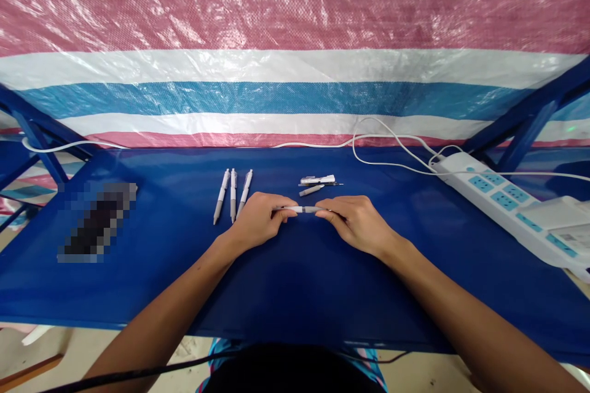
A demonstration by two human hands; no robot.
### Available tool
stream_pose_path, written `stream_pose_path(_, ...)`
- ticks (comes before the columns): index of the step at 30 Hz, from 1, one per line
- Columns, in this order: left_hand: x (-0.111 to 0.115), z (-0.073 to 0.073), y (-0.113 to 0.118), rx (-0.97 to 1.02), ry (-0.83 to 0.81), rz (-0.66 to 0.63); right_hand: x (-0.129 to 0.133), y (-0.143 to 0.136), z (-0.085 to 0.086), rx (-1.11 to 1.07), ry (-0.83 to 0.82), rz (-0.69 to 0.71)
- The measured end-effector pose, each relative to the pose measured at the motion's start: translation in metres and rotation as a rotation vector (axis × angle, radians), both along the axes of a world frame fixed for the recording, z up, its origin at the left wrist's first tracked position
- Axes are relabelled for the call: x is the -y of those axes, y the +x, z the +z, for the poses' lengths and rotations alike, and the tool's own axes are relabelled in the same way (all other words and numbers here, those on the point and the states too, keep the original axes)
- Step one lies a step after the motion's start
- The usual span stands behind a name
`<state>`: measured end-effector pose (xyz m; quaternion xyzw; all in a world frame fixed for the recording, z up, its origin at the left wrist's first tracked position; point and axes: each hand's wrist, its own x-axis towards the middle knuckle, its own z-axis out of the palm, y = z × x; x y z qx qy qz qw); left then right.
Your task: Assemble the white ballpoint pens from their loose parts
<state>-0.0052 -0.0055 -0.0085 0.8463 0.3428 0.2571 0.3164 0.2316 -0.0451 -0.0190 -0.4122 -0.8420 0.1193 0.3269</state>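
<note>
Between my two hands a white and grey pen [305, 209] lies level, just above the blue table. My left hand [263, 216] pinches one end of it, and the fingers of my right hand [353, 219] are closed on the other end. Both ends of the pen are hidden by the fingers. Just beyond it lie a white pen barrel [318, 179], a grey-white pen piece [312, 190] and a thin dark refill [340, 184]. Left of my left hand, several white pens with grey grips lie side by side, among them the outermost pen [221, 196].
A white power strip [504, 193] with blue sockets runs along the right side, a white adapter plugged in. White cables [391, 163] trail along the back edge. A pixelated dark object [99, 221] lies at left on the blue table [295, 288]. Striped sheeting [295, 18] hangs behind.
</note>
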Motion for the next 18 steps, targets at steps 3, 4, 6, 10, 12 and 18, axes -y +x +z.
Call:
stream_pose_path(3, 0.0, -0.005, -0.002, -0.017, 0.14, 0.0, 0.001, -0.001, 0.003, -0.022, -0.168, -0.015)
stream_pose_path(4, 0.0, -0.007, -0.002, -0.022, 0.182, 0.007, 0.001, -0.001, 0.004, -0.033, -0.222, -0.019)
stream_pose_path(6, 0.0, -0.009, -0.001, -0.032, 0.249, 0.02, 0.0, -0.002, 0.006, -0.045, -0.308, -0.027)
stream_pose_path(10, 0.0, -0.01, 0.0, -0.055, 0.284, 0.043, -0.001, -0.001, 0.011, -0.063, -0.356, -0.037)
stream_pose_path(12, 0.0, -0.01, 0.001, -0.047, 0.284, 0.049, -0.002, 0.0, 0.012, -0.096, -0.344, -0.038)
stream_pose_path(18, 0.0, -0.01, 0.001, -0.047, 0.267, 0.049, -0.002, 0.002, 0.011, -0.177, -0.25, -0.046)
